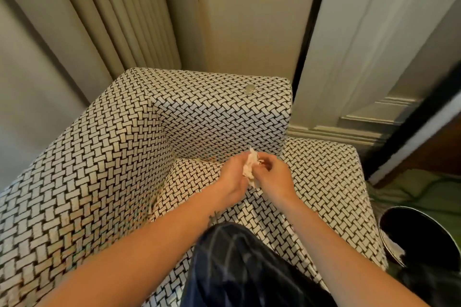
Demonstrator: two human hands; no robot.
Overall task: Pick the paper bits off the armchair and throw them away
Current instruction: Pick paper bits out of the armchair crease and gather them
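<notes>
Here the paper bits (251, 170) sit bunched between both hands over the armchair (99, 157) seat, left hand (231, 178) curled round them, right hand (275, 178) pinching them (a dark bin (421, 234) stands to the right).

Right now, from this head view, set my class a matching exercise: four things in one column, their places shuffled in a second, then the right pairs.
Things
1. crumpled white paper wad
2. small grey bit
3. round black bin
4. beige pleated curtain

Places
A. on the floor, right of the black-and-white woven armchair
B. behind the armchair, upper left
C. held between the left hand and the right hand
D. on the armchair's top, far side

Pairs: 1-C, 2-D, 3-A, 4-B
</notes>
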